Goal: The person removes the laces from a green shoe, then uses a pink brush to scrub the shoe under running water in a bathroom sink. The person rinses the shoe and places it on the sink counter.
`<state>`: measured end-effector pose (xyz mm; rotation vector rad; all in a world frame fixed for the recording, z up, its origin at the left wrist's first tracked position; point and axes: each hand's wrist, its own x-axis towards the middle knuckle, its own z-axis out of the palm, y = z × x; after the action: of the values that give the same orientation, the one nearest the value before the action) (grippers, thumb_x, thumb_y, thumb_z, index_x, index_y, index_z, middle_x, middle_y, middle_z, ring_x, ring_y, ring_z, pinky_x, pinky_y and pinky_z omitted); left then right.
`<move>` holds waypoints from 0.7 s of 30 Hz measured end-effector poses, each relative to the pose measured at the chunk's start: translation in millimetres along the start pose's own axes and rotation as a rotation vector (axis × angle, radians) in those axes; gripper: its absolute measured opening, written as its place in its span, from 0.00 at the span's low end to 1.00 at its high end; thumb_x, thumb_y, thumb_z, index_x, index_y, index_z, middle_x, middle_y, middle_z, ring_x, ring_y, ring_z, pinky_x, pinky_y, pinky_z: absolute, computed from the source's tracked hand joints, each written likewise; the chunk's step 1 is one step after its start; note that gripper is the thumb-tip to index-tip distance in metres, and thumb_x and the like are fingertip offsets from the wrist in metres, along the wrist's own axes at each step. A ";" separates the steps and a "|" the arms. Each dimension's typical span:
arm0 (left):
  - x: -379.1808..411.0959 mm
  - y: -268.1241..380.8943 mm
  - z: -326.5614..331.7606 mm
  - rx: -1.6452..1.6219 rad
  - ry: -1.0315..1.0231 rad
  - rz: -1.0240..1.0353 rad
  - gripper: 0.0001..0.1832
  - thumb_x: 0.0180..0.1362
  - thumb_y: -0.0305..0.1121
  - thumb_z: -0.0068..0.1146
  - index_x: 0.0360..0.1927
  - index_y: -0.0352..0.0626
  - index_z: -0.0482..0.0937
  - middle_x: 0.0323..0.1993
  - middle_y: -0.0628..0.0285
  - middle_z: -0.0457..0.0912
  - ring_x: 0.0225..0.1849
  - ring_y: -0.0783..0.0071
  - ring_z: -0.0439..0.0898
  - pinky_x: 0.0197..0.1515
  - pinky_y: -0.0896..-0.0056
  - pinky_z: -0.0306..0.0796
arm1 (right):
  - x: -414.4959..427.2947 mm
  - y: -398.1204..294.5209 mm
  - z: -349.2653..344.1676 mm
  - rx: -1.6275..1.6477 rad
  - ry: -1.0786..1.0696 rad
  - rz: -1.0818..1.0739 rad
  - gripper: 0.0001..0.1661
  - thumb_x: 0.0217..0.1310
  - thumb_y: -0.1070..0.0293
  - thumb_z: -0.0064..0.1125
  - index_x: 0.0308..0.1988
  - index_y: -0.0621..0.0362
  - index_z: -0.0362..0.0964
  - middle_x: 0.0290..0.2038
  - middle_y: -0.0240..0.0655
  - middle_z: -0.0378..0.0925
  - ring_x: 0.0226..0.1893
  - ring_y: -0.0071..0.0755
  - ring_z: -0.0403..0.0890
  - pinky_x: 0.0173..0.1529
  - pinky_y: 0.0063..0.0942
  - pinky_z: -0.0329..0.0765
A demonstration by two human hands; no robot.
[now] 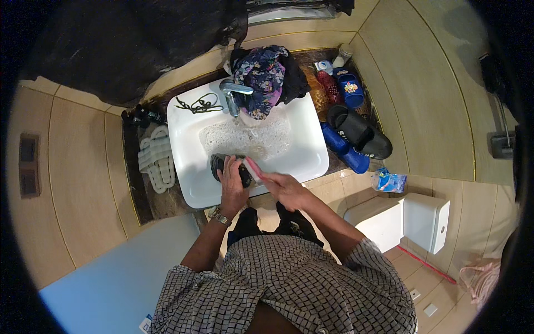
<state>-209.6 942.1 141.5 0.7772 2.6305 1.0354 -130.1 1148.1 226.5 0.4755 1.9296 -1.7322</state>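
My left hand grips a dark shoe over the near side of the white washbasin. The shoe's ridged grey end points left, and my fingers cover part of its middle. In my right hand is a pink scrubbing brush, its pale bristle side against or very close to the shoe. Foamy water stands in the basin below a chrome faucet. Dark shoelaces lie loose on the basin's back left rim.
Bunched floral cloth overhangs the basin's back edge. White slippers sit to the left. Black slides, blue slippers and other footwear crowd the counter's right. A plastic packet and a white toilet are farther right.
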 end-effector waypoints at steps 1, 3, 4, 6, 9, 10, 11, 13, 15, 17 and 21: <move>-0.7 0.3 -1.2 0.004 0.039 0.013 0.43 0.49 0.19 0.66 0.71 0.43 0.62 0.77 0.44 0.59 0.81 0.39 0.51 0.76 0.23 0.42 | 13.8 -10.6 -2.2 0.003 -0.047 0.055 0.26 0.79 0.56 0.47 0.66 0.60 0.72 0.31 0.35 0.76 0.31 0.27 0.74 0.39 0.31 0.76; -2.2 2.0 -4.1 0.017 0.092 0.024 0.45 0.50 0.20 0.66 0.73 0.41 0.60 0.77 0.42 0.59 0.81 0.38 0.52 0.77 0.25 0.43 | 38.2 1.8 -2.5 0.032 -0.072 -0.037 0.26 0.78 0.57 0.47 0.65 0.58 0.73 0.29 0.34 0.76 0.30 0.28 0.75 0.38 0.32 0.76; -4.7 2.4 -4.2 0.028 0.105 0.019 0.46 0.51 0.20 0.67 0.74 0.40 0.59 0.77 0.40 0.58 0.80 0.38 0.53 0.77 0.26 0.44 | 47.9 9.1 -1.2 0.021 -0.090 -0.071 0.26 0.78 0.57 0.47 0.65 0.58 0.73 0.28 0.33 0.76 0.30 0.28 0.75 0.38 0.31 0.76; -15.3 -1.1 -3.5 0.091 0.181 0.000 0.47 0.52 0.22 0.68 0.75 0.38 0.57 0.76 0.37 0.58 0.79 0.36 0.56 0.77 0.29 0.47 | 51.0 7.9 -1.7 -0.010 -0.156 -0.090 0.25 0.78 0.58 0.47 0.66 0.57 0.73 0.28 0.33 0.76 0.30 0.27 0.76 0.38 0.31 0.76; -40.0 -0.1 4.7 0.175 0.319 -0.093 0.50 0.52 0.25 0.71 0.77 0.35 0.55 0.74 0.31 0.59 0.76 0.32 0.59 0.75 0.34 0.54 | 33.7 -13.2 -10.6 -0.088 -0.238 -0.104 0.25 0.77 0.59 0.48 0.67 0.55 0.72 0.28 0.34 0.77 0.30 0.28 0.78 0.39 0.33 0.78; -47.3 7.8 4.8 0.172 0.334 -0.171 0.50 0.52 0.26 0.71 0.77 0.35 0.55 0.74 0.29 0.59 0.75 0.31 0.61 0.75 0.36 0.56 | 35.7 1.9 -7.2 -0.115 -0.245 -0.154 0.26 0.77 0.60 0.48 0.67 0.54 0.72 0.29 0.35 0.78 0.31 0.29 0.79 0.39 0.35 0.79; -52.3 13.9 3.8 0.169 0.348 -0.249 0.50 0.53 0.26 0.72 0.77 0.35 0.54 0.73 0.28 0.59 0.74 0.30 0.62 0.74 0.37 0.58 | 36.7 16.2 -4.0 -0.141 -0.251 -0.203 0.26 0.76 0.60 0.49 0.68 0.54 0.71 0.29 0.36 0.79 0.31 0.29 0.80 0.40 0.36 0.79; -61.7 29.7 -4.8 0.126 0.289 -0.309 0.52 0.52 0.29 0.74 0.77 0.34 0.53 0.72 0.31 0.62 0.70 0.32 0.67 0.70 0.46 0.67 | 30.6 16.7 3.0 -0.118 -0.231 -0.242 0.24 0.75 0.62 0.49 0.65 0.55 0.71 0.30 0.47 0.80 0.31 0.42 0.82 0.41 0.44 0.80; -62.7 46.0 -4.8 -0.082 0.247 -0.356 0.53 0.52 0.29 0.75 0.77 0.33 0.53 0.72 0.32 0.63 0.69 0.34 0.70 0.67 0.49 0.70 | 30.2 20.4 9.2 -0.165 -0.182 -0.443 0.22 0.75 0.63 0.49 0.63 0.57 0.72 0.31 0.53 0.80 0.31 0.51 0.83 0.42 0.45 0.80; -69.0 42.5 1.0 -0.004 0.325 -0.277 0.53 0.51 0.27 0.74 0.76 0.31 0.52 0.69 0.35 0.67 0.66 0.38 0.74 0.64 0.53 0.74 | 20.3 20.7 18.1 -0.182 -0.178 -0.388 0.19 0.74 0.64 0.49 0.59 0.60 0.73 0.33 0.56 0.79 0.33 0.56 0.83 0.42 0.47 0.79; -76.7 32.8 3.5 -0.031 0.362 -0.269 0.47 0.51 0.18 0.68 0.75 0.29 0.56 0.64 0.35 0.73 0.63 0.38 0.77 0.64 0.52 0.74 | -15.4 11.6 16.2 -0.276 -0.129 -0.581 0.18 0.73 0.66 0.50 0.55 0.64 0.72 0.36 0.59 0.80 0.38 0.61 0.84 0.44 0.51 0.78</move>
<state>-131.0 922.5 161.4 0.2314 2.8975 1.2286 -108.9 1134.8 224.9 -0.3235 2.3068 -1.7168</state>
